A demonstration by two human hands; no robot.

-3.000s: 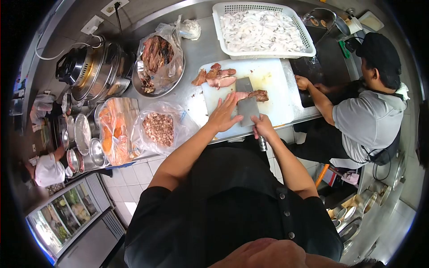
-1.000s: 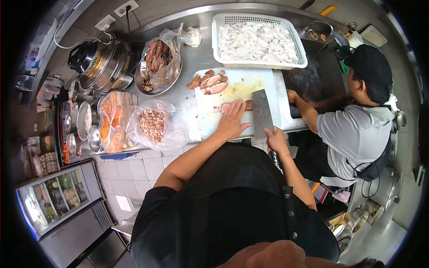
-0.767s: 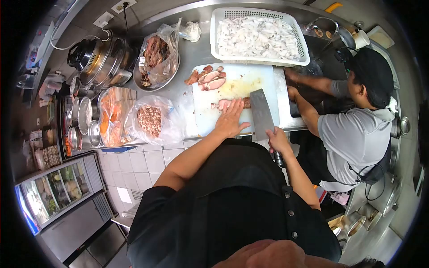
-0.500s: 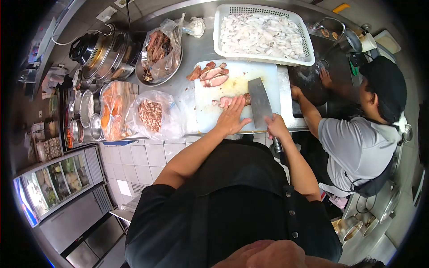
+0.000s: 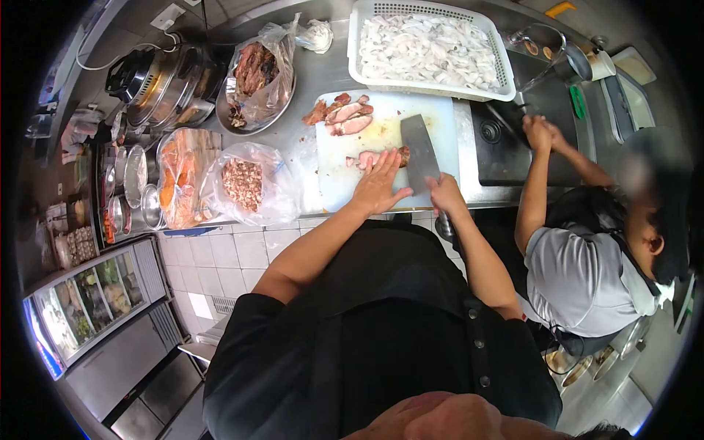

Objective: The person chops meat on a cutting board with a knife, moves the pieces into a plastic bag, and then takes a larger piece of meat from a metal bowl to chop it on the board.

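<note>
My right hand [image 5: 445,194] is wrapped round the handle of a broad cleaver [image 5: 421,150]. Its blade stands over the white cutting board [image 5: 330,176], close to the right end of a small piece of meat [image 5: 405,155]. On that piece lies my left hand [image 5: 380,183], flat with fingers stretched out and thumb apart, pointing toward the blade. Part of the meat is hidden beneath the fingers. Several pink-centred meat slices [image 5: 350,121] rest at the board's upper left.
Behind the board stands a white basket [image 5: 433,89] of pale, wet pieces. Leftward are a bag of diced meat [image 5: 242,183], a bag of orange pieces [image 5: 180,176] and a bowl [image 5: 253,130] with bagged meat. A co-worker [image 5: 587,271] stands right, at the sink [image 5: 506,172].
The co-worker's hands have come together near the tap, and that person leans further right. My left hand stays flat on the meat; the cleaver remains beside it, still in my right hand.
</note>
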